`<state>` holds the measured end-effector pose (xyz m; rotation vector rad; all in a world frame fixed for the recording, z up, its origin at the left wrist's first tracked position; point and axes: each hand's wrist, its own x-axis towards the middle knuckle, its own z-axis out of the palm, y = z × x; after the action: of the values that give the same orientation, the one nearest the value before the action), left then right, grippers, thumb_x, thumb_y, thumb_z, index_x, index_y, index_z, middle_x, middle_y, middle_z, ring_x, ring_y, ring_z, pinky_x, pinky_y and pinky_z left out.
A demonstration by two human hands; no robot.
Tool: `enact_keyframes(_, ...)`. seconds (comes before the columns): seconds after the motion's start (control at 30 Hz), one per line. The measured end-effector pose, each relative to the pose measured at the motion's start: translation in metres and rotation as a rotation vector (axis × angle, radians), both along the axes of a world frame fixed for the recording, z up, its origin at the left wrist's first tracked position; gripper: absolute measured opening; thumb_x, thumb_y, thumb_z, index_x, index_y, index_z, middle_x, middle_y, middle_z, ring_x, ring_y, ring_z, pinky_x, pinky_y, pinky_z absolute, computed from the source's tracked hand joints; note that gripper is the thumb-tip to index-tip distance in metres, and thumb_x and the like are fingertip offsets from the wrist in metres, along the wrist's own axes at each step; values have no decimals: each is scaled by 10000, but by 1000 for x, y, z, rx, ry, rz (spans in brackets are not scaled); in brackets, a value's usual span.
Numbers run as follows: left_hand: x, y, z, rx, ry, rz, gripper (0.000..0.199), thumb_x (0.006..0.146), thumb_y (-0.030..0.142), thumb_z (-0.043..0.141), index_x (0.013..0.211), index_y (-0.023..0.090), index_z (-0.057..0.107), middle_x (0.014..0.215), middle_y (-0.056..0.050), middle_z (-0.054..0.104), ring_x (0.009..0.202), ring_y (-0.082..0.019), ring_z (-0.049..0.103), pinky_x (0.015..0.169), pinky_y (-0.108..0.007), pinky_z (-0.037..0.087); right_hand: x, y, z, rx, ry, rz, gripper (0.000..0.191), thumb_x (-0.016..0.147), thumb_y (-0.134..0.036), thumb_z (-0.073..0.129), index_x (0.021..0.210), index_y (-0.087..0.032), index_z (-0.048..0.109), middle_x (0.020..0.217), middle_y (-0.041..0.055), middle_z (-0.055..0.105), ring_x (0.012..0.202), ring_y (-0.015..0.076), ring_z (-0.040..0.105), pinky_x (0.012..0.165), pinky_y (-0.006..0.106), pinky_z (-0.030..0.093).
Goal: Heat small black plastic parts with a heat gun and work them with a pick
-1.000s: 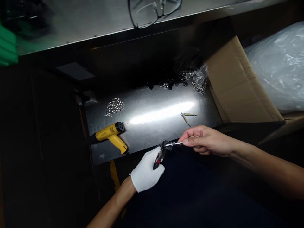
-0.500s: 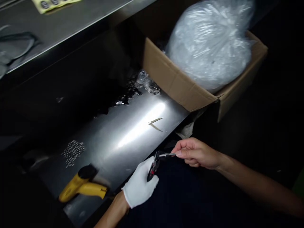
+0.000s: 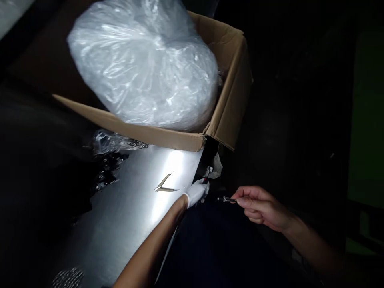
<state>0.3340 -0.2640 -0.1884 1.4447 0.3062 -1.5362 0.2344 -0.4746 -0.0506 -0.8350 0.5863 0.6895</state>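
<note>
My left hand [image 3: 197, 193], in a white glove, is closed around a dark tool with a bit of red, mostly hidden by the fingers, at the edge of the metal table [image 3: 135, 228]. To its right, my bare right hand [image 3: 261, 206] pinches a small, thin metal part [image 3: 225, 199] that points left. A gap separates the part from the gloved hand. On the metal surface left of the glove lies a V-shaped pair of thin, tan pieces [image 3: 165, 186].
A cardboard box [image 3: 156, 138] holding a big clear plastic bag [image 3: 147, 72] stands at the back. Small dark parts [image 3: 103, 172] and a plastic bag [image 3: 105, 142] lie before it. A pile of small metal pieces [image 3: 68, 278] is at the lower left.
The view has swung right, so the box appears further left and the yellow tool is out of frame. My hands have moved apart, and the metal part is now away from the dark tool.
</note>
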Motion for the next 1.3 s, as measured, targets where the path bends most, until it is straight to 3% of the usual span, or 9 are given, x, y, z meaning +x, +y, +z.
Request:
enact_keyframes(0.17, 28, -12, -36, -81, 309, -44, 282, 580, 154, 510, 856, 201, 471, 693, 13, 559, 597, -166, 584, 636, -403, 601, -4, -2, -7, 8, 19, -60, 196, 946, -358, 765, 981, -169, 726, 561, -139, 318, 408, 12, 173, 358, 173, 130)
enact_keyframes(0.3, 29, -7, -43, -127, 375, -1, 423, 573, 165, 545, 991, 205, 488, 758, -5, 619, 706, -210, 666, 651, -436, 621, 1, 2, -6, 12, 20, -57, 202, 936, -364, 773, 975, -172, 725, 572, -135, 335, 407, 11, 177, 355, 175, 129)
enact_keyframes(0.4, 20, 6, -32, -146, 310, 78, 490, 607, 170, 561, 1093, 207, 507, 787, -7, 634, 730, -202, 663, 654, -384, 608, 11, 9, -4, 9, 2, -34, 215, 930, -376, 778, 965, -173, 719, 571, -137, 321, 409, 12, 169, 359, 177, 124)
enact_keyframes(0.57, -3, 52, 7, -172, 127, 289, 586, 643, 149, 613, 1222, 205, 545, 874, -4, 632, 821, -181, 637, 761, -368, 598, 36, 31, -4, -22, -51, 74, 235, 922, -387, 789, 974, -168, 721, 563, -138, 297, 427, 16, 165, 381, 186, 121)
enact_keyframes(0.77, -78, 116, 37, -63, -13, 748, 569, 572, 129, 609, 1139, 179, 602, 932, -33, 620, 897, -189, 612, 707, -285, 558, 61, 81, -12, -39, -113, 358, 272, 938, -403, 767, 1038, -157, 707, 594, -127, 302, 460, 25, 186, 413, 194, 117)
enact_keyframes(0.87, -125, 142, 39, -4, -51, 1048, 615, 512, 116, 573, 1123, 179, 611, 921, -33, 613, 884, -196, 616, 696, -298, 562, 76, 133, -41, -42, -151, 530, 297, 944, -408, 756, 1068, -150, 678, 592, -139, 272, 460, 26, 173, 416, 183, 118)
enact_keyframes(0.97, -174, 165, 43, 53, -88, 1362, 629, 506, 121, 560, 1130, 187, 592, 927, -32, 602, 881, -188, 612, 715, -312, 565, 84, 212, -87, -66, -190, 719, 257, 978, -392, 710, 1057, -155, 650, 574, -142, 306, 418, 29, 200, 383, 169, 166)
enact_keyframes(1.13, -260, 182, 58, 109, -125, 1813, 623, 519, 150, 578, 1140, 199, 580, 898, -18, 582, 868, -180, 608, 731, -311, 551, 68, 352, -156, -227, -288, 1019, 224, 1028, -365, 644, 1108, -156, 659, 889, -4, 667, 598, 97, 596, 505, 225, 519)
enact_keyframes(1.3, -336, 181, 54, 124, -103, 2257, 565, 570, 204, 749, 1118, 217, 611, 879, -16, 610, 849, -195, 638, 742, -325, 539, 36, 467, -184, -403, -485, 1229, 274, 1013, -354, 666, 1211, -164, 662, 1101, 61, 709, 834, 176, 704, 693, 337, 622)
